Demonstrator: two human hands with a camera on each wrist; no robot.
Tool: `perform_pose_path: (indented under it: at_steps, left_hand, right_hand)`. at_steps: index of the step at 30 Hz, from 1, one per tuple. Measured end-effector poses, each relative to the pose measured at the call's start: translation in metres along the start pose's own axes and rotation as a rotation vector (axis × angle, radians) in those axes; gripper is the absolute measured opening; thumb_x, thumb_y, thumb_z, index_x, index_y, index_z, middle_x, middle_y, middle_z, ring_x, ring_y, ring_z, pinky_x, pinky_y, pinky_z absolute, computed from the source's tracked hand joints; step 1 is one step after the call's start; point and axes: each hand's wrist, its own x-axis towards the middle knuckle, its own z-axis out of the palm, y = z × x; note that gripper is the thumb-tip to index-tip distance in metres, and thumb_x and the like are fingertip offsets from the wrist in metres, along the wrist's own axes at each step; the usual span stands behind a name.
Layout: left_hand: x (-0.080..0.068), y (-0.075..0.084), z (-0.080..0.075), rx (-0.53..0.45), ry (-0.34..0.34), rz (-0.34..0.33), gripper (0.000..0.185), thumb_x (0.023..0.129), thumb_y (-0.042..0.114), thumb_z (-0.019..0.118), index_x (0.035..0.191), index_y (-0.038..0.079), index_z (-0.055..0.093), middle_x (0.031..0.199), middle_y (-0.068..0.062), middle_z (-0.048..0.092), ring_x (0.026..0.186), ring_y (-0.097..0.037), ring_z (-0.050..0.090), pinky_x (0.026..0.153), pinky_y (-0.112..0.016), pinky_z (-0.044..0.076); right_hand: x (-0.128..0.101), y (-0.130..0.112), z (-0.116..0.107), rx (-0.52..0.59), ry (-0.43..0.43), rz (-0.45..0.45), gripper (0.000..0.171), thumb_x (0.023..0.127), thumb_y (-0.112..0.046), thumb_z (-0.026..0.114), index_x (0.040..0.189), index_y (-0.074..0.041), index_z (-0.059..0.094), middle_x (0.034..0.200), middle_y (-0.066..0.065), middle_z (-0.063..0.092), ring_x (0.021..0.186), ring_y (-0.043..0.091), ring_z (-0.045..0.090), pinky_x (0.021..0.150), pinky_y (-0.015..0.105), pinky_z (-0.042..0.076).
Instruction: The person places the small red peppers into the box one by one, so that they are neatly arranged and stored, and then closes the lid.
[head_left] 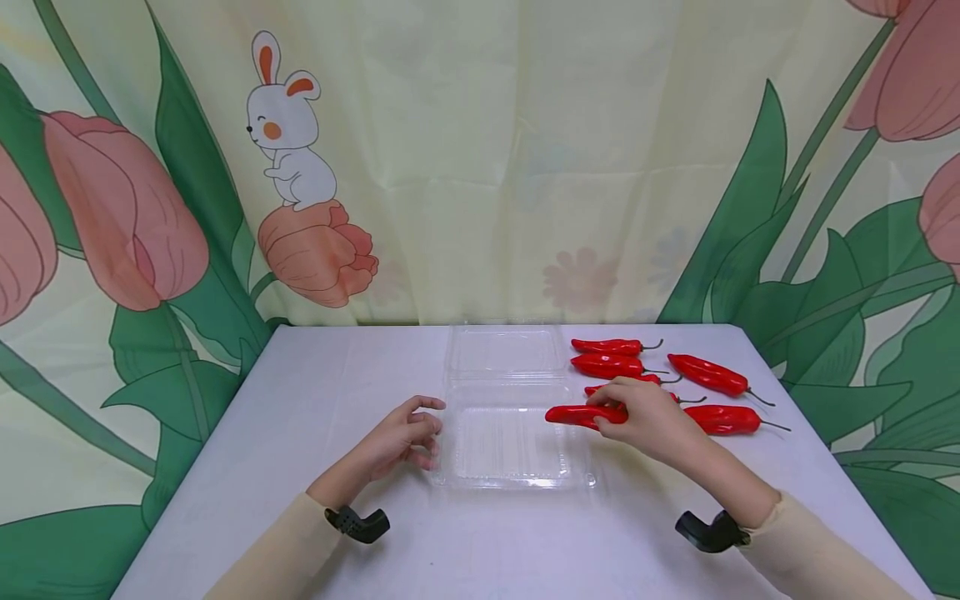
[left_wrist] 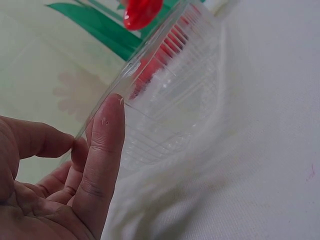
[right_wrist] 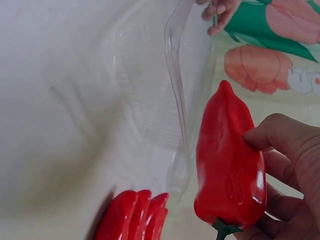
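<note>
My right hand (head_left: 648, 421) grips a red pepper (head_left: 576, 415) by its body, above the right side of a clear plastic container (head_left: 512, 482). In the right wrist view the pepper (right_wrist: 227, 160) lies between thumb and fingers, its green stem end toward the bottom. At the container's left edge is my left hand (head_left: 402, 439); the left wrist view shows its thumb and fingers (left_wrist: 102, 145) pinching the thin rim. The container stands with its lid (head_left: 506, 352) folded back, away from me. No pepper shows inside its base.
Several more red peppers lie to the right of the container, among them one at the back (head_left: 607, 346) and two farther right, one of them nearest me (head_left: 727, 420). A white cloth (head_left: 360, 367) covers the table. Behind it hangs a printed curtain (head_left: 465, 167).
</note>
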Motion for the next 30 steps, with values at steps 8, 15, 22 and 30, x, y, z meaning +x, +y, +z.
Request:
perform_pose_path:
  at_steps: [8, 15, 22, 30]
  left_hand:
    - [0.001, 0.0, 0.0, -0.001, -0.002, 0.007, 0.044, 0.093, 0.016, 0.057, 0.133, 0.009, 0.039, 0.104, -0.022, 0.055, 0.068, -0.02, 0.061, 0.061, -0.038, 0.059]
    - [0.0, -0.001, 0.0, 0.01, 0.001, 0.001, 0.043, 0.093, 0.015, 0.057, 0.132, 0.01, 0.039, 0.107, -0.022, 0.055, 0.069, -0.02, 0.061, 0.06, -0.038, 0.059]
    - [-0.001, -0.001, 0.001, 0.015, 0.004, -0.001, 0.044, 0.093, 0.016, 0.058, 0.132, 0.01, 0.039, 0.107, -0.022, 0.055, 0.068, -0.019, 0.061, 0.058, -0.037, 0.059]
    - [-0.001, -0.001, 0.002, 0.01, 0.004, 0.002, 0.045, 0.093, 0.016, 0.058, 0.132, 0.01, 0.039, 0.106, -0.021, 0.054, 0.068, -0.02, 0.061, 0.057, -0.038, 0.059]
  right_hand:
    - [0.004, -0.008, 0.004, 0.015, -0.018, 0.002, 0.034, 0.07, -0.023, 0.083, 0.101, -0.023, 0.071, 0.095, -0.005, 0.066, 0.08, 0.012, 0.058, 0.062, 0.022, 0.054]
    - [0.006, -0.015, 0.01, 0.025, -0.032, 0.009, 0.033, 0.07, -0.025, 0.084, 0.1, -0.024, 0.071, 0.091, -0.007, 0.065, 0.077, 0.01, 0.057, 0.061, 0.02, 0.053]
    - [0.006, -0.022, 0.017, 0.031, -0.051, -0.002, 0.029, 0.071, -0.022, 0.082, 0.098, -0.024, 0.071, 0.086, -0.01, 0.063, 0.074, 0.009, 0.057, 0.062, 0.02, 0.052]
    - [0.007, -0.029, 0.03, 0.062, -0.044, -0.021, 0.031, 0.07, -0.022, 0.084, 0.098, -0.023, 0.071, 0.086, -0.011, 0.064, 0.075, 0.007, 0.057, 0.064, 0.02, 0.053]
